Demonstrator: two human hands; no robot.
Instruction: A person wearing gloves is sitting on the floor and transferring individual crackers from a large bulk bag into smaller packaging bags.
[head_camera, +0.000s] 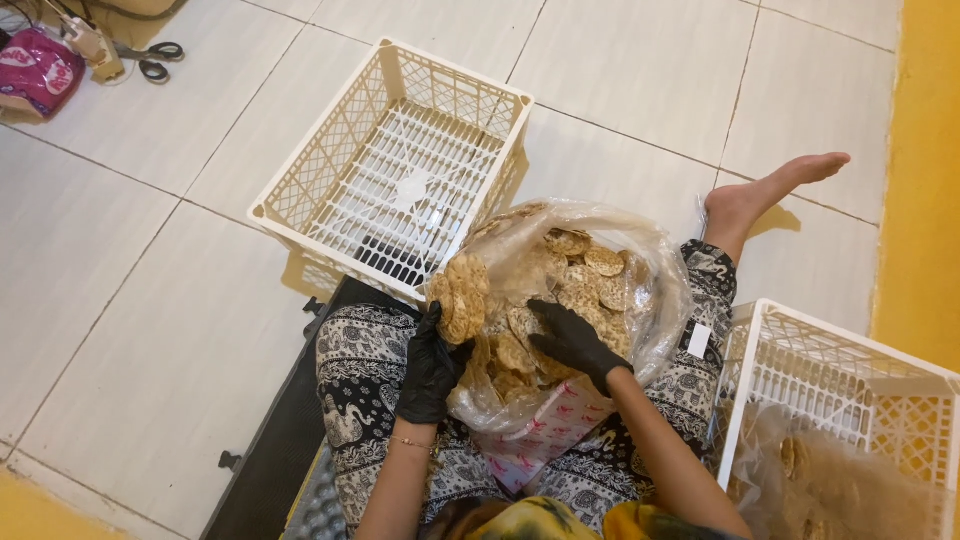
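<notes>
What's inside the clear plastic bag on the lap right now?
The clear plastic bag holds many round brown crackers. The right hand reaches in among them; the left hand holds a stack of crackers at its edge. Lower layers are covered.

Clear plastic bag (640, 300) of round brown crackers, open-mouthed, on the lap, with a small white rectangular label (699, 340) on its right side. Pink-and-white printed wrapper (545, 435) beneath it. Magenta pouch (38, 72) on the floor, far upper left.
</notes>
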